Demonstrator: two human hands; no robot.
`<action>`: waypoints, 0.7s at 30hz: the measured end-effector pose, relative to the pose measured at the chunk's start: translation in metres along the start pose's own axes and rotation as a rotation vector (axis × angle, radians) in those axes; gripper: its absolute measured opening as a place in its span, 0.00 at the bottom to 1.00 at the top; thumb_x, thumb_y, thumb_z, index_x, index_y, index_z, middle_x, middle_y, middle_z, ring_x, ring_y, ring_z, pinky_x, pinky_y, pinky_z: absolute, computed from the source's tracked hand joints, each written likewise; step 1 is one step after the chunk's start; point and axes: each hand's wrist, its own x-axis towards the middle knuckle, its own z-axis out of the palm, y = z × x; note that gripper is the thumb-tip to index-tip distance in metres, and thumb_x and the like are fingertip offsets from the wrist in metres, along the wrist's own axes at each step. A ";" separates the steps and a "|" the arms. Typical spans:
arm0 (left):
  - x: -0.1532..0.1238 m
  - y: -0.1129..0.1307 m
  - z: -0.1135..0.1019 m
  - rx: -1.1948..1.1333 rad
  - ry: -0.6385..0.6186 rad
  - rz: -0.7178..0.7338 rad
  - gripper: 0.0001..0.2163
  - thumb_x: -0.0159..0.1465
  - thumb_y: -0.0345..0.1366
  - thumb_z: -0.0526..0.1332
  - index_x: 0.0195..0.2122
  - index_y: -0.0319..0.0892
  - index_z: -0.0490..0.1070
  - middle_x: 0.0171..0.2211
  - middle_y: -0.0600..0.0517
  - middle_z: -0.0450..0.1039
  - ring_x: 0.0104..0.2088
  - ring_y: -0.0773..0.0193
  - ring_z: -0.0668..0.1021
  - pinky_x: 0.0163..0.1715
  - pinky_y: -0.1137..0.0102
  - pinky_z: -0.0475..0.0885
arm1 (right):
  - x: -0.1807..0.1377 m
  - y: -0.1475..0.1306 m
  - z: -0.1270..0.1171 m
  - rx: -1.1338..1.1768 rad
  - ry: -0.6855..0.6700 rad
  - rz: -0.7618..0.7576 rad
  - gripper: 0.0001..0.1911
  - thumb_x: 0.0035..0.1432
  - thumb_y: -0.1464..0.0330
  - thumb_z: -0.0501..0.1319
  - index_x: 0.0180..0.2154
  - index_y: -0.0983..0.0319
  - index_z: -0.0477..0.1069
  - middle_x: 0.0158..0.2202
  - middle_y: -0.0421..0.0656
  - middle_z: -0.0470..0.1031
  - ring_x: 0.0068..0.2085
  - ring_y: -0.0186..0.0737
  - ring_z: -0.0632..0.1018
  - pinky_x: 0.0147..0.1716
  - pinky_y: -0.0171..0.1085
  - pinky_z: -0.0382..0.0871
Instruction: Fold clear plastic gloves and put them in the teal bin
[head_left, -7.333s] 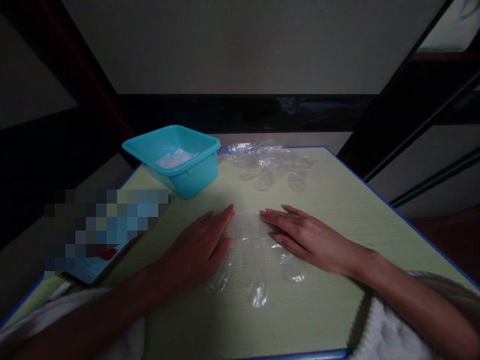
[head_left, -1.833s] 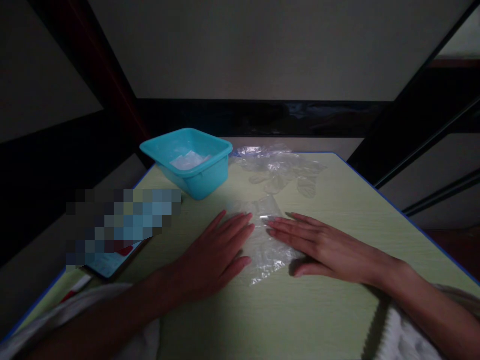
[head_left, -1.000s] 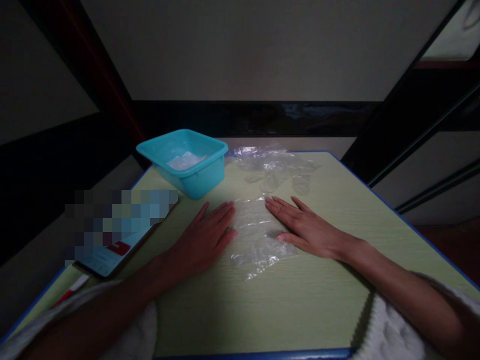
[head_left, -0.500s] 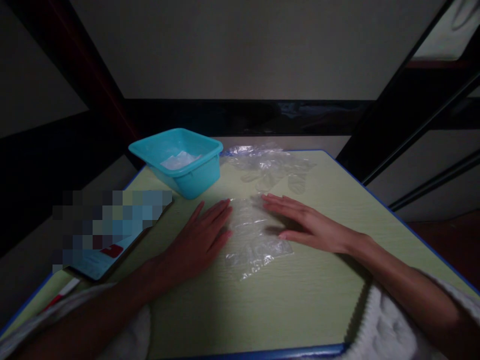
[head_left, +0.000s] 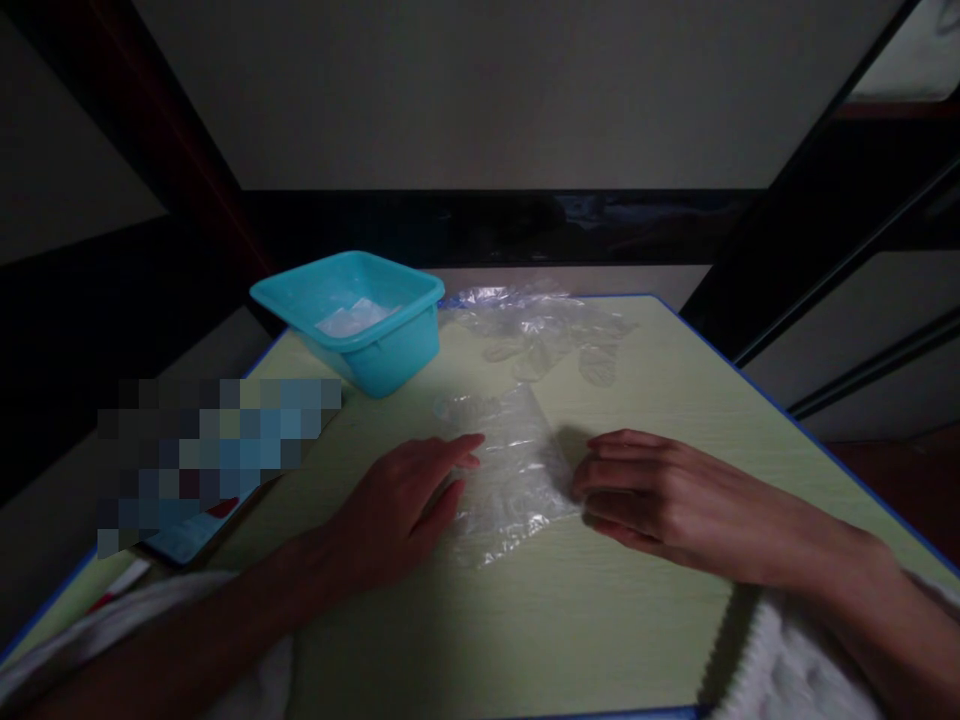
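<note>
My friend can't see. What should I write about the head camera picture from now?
A person's left hand and right hand are at either side of a clear, crinkled plastic piece on a pale, blue-edged table. Behind it are a turquoise tub and more clear plastic; a partly pixelated device lies at left.

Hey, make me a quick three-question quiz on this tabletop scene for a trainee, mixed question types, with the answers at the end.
1. What lies on the table between the left hand and the right hand?

2. What colour are the contents of the teal tub?
a) red
b) whitish
c) black

3. True or false: the teal tub stands nearer to the person than the left hand does.

Key
1. A flat piece of clear plastic.
2. b: the whitish contents show inside the tub.
3. False: the tub stands farther away, beyond the left hand.
</note>
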 end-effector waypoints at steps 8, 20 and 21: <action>-0.001 0.013 -0.003 -0.032 -0.086 0.188 0.14 0.65 0.25 0.48 0.50 0.41 0.62 0.38 0.50 0.76 0.36 0.64 0.77 0.39 0.70 0.72 | 0.002 -0.002 0.004 -0.155 -0.093 -0.008 0.12 0.60 0.75 0.55 0.24 0.62 0.68 0.28 0.41 0.69 0.33 0.39 0.69 0.35 0.41 0.63; 0.001 0.015 -0.003 0.007 -0.116 0.202 0.13 0.65 0.25 0.48 0.48 0.39 0.64 0.38 0.48 0.76 0.38 0.64 0.77 0.41 0.69 0.72 | 0.002 -0.004 0.010 -0.187 -0.078 -0.024 0.10 0.57 0.76 0.57 0.25 0.62 0.67 0.28 0.41 0.69 0.32 0.39 0.69 0.35 0.41 0.62; 0.001 0.015 -0.003 0.014 -0.117 0.213 0.12 0.65 0.26 0.48 0.48 0.38 0.64 0.38 0.48 0.76 0.37 0.64 0.77 0.41 0.69 0.72 | 0.002 -0.003 0.010 -0.186 -0.077 -0.025 0.10 0.57 0.76 0.57 0.24 0.62 0.67 0.28 0.41 0.69 0.32 0.39 0.69 0.35 0.41 0.62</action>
